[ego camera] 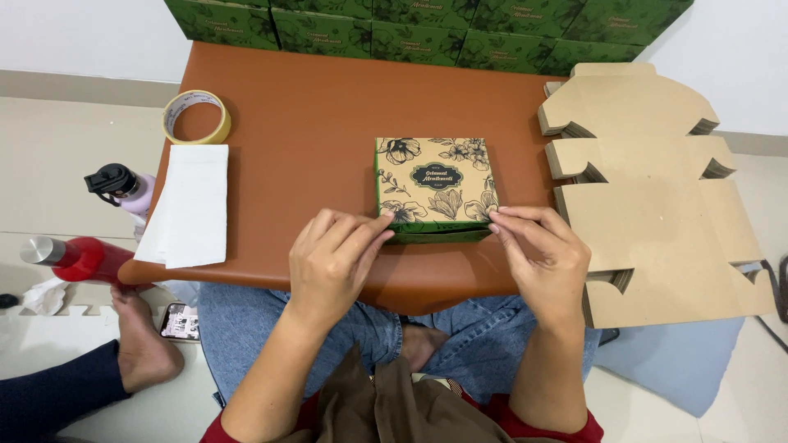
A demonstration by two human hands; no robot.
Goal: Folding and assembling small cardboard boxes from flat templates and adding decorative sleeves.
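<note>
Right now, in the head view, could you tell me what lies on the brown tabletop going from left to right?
Roll of tape → white paper sheets → left hand → flower-printed box → right hand → stack of flat cardboard blanks.

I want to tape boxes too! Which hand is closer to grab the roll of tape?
Probably the left hand. The tape roll lies at the table's far left corner, on that hand's side. The right hand would have to cross over the box. Both hands' fingers now touch the box's near edge.

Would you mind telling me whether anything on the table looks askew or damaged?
Nothing stands out: the green floral box sits square under the left hand and right hand, and the flat cardboard blanks lie stacked, overhanging the table's right edge.
</note>
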